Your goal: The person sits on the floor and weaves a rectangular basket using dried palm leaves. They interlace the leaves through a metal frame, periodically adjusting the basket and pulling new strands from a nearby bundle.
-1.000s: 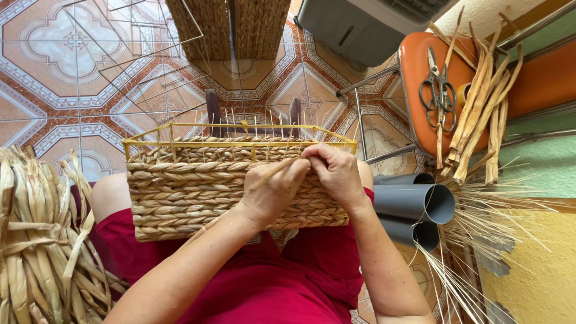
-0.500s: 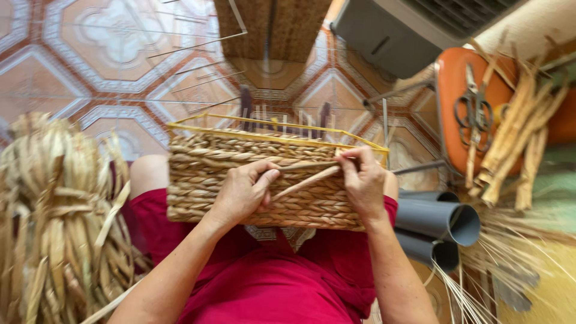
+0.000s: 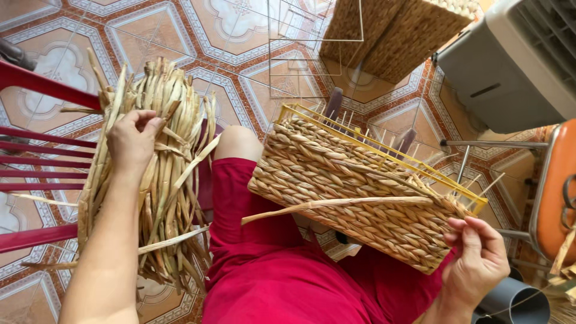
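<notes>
Left hand (image 3: 131,141) on reed bundle (image 3: 162,174) — right hand (image 3: 477,261) steadies basket (image 3: 360,186).

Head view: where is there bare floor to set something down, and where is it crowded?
Bare tiled floor lies at top centre, between the bundle of dried stalks and the wire frame. The right side is crowded: the half-woven basket on the lap, the grey appliance, the metal stand and the orange seat.

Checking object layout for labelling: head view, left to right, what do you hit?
Red chair slats → left hand on the bundle of dried straw strips → half-woven basket on a yellow wire frame → right hand at its edge → orange seat.
</notes>
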